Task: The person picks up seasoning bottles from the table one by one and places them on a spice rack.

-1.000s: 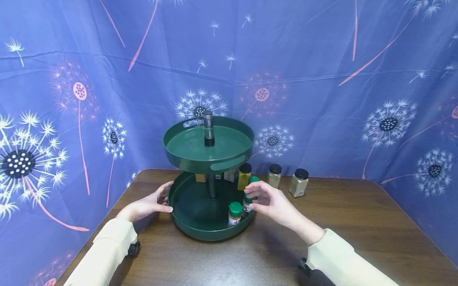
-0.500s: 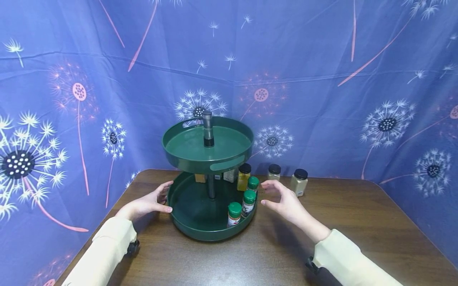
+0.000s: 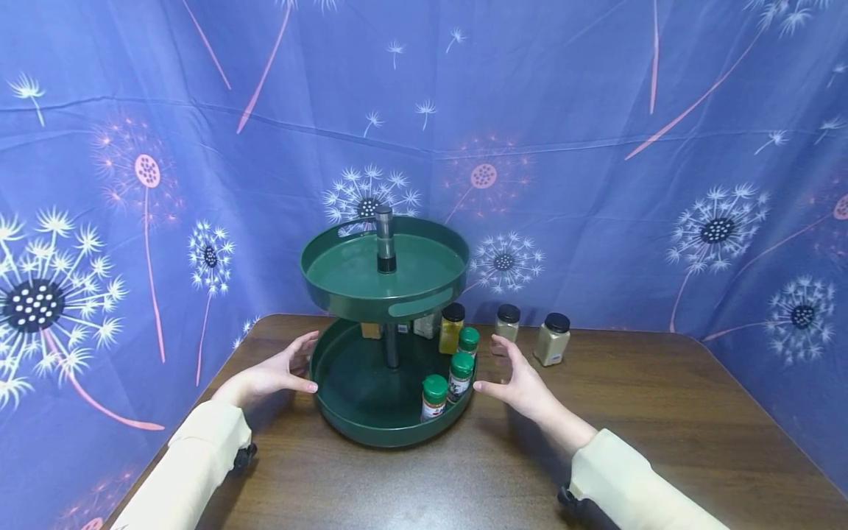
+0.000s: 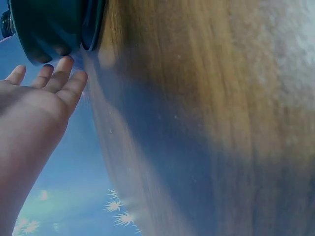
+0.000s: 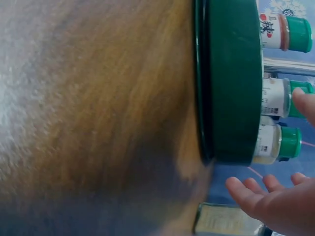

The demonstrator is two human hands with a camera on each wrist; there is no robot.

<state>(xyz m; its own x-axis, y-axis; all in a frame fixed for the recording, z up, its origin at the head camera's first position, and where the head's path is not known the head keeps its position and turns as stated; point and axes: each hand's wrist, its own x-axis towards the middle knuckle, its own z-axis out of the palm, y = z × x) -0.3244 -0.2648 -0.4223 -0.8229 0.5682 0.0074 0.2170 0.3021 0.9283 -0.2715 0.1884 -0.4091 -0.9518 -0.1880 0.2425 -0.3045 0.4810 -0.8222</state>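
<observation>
A dark green two-tier round turntable stands on the table; its lower tray lies between both hands. My left hand is at the tray's left rim, thumb apart from the other fingers; in the left wrist view its fingertips meet the green outer wall. My right hand is spread beside the right rim, holding nothing, thumb close to the wall. Inside that rim stand three green-capped spice bottles: a front one, a middle one and a rear one. Behind them is a black-lidded yellow spice jar.
The upper tray overhangs the lower one around a metal post. Farther back in the lower tray, more containers are partly hidden. Two black-lidded pale jars stand on the table behind my right hand. A blue patterned cloth hangs behind.
My right hand has drawn away rightward from in front of the green-capped bottles, then come slightly back towards the rim with its fingers spread. The left hand has hardly moved.
</observation>
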